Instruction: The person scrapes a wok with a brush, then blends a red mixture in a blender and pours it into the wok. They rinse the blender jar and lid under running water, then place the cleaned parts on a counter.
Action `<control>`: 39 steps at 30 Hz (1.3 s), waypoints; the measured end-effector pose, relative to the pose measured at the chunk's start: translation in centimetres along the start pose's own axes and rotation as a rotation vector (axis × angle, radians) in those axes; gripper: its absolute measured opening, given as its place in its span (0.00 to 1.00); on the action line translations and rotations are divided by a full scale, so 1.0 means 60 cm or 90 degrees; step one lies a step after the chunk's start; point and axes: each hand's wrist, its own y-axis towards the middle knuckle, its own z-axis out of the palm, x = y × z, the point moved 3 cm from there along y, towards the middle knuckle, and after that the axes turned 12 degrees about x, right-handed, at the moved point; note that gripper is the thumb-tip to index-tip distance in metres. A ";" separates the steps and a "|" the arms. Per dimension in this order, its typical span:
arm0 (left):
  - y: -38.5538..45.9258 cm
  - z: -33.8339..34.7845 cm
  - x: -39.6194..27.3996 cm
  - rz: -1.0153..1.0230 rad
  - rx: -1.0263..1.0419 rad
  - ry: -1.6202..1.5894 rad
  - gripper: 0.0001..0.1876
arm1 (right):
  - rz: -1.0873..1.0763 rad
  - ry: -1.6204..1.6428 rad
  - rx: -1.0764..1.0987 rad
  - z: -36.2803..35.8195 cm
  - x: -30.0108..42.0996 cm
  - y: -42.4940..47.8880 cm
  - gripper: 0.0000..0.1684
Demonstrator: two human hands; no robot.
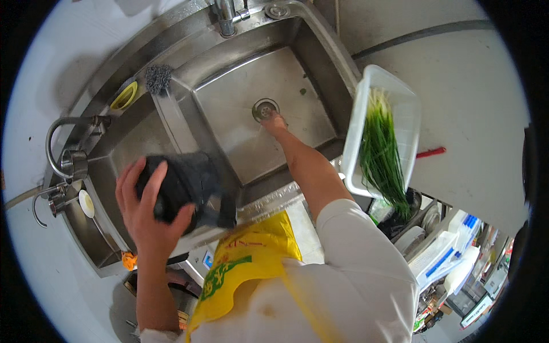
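My left hand (150, 206) grips a black plastic bag (184, 184), blurred by motion, above the front rim of the steel sink and the divider between two basins. What the bag contains cannot be seen. My right hand (274, 123) reaches down into the large basin (240, 141), its fingertips at the round drain (266, 110). Whether those fingers pinch anything is too small to tell. A few dark green scraps (303, 91) stick to the basin floor right of the drain.
A white plastic basket (354, 167) of green garlic chives (381, 141) sits on the right counter edge, beside a red handle (431, 152). A steel-wool scrubber (158, 79) and a yellow-rimmed dish (124, 95) lie behind the left basin. Faucets (225, 17) rise behind; a ladle (88, 206) rests far left.
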 end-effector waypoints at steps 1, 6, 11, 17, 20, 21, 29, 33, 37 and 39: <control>-0.004 0.000 0.003 -0.013 0.004 0.012 0.33 | -0.002 -0.014 0.020 0.005 0.002 0.024 0.40; -0.002 -0.007 0.005 -0.038 0.033 0.021 0.34 | -0.049 -0.111 -0.019 0.059 -0.007 0.127 0.36; -0.002 0.001 0.010 -0.065 0.032 0.013 0.35 | -0.035 -0.059 0.032 0.050 0.002 0.128 0.22; -0.005 0.002 0.015 -0.059 0.053 0.022 0.36 | -0.012 -0.295 -0.003 -0.046 0.005 0.105 0.16; -0.006 -0.001 0.016 -0.011 0.069 0.047 0.38 | -0.065 -0.431 0.027 -0.024 -0.012 0.145 0.14; -0.010 -0.001 0.016 -0.024 0.073 0.053 0.38 | -0.062 -0.427 0.026 -0.017 -0.006 0.145 0.13; -0.007 -0.002 0.015 -0.065 0.066 0.026 0.34 | -0.137 -0.443 -0.053 0.011 -0.017 0.167 0.12; -0.015 -0.003 0.020 -0.035 0.091 0.045 0.37 | -0.109 -0.468 0.008 0.005 0.001 0.160 0.12; -0.017 -0.002 0.022 -0.025 0.082 0.037 0.38 | -0.153 -0.480 -0.011 0.005 -0.008 0.163 0.12; -0.015 -0.002 0.020 -0.042 0.073 0.029 0.37 | -0.167 -0.484 -0.026 0.008 -0.020 0.173 0.11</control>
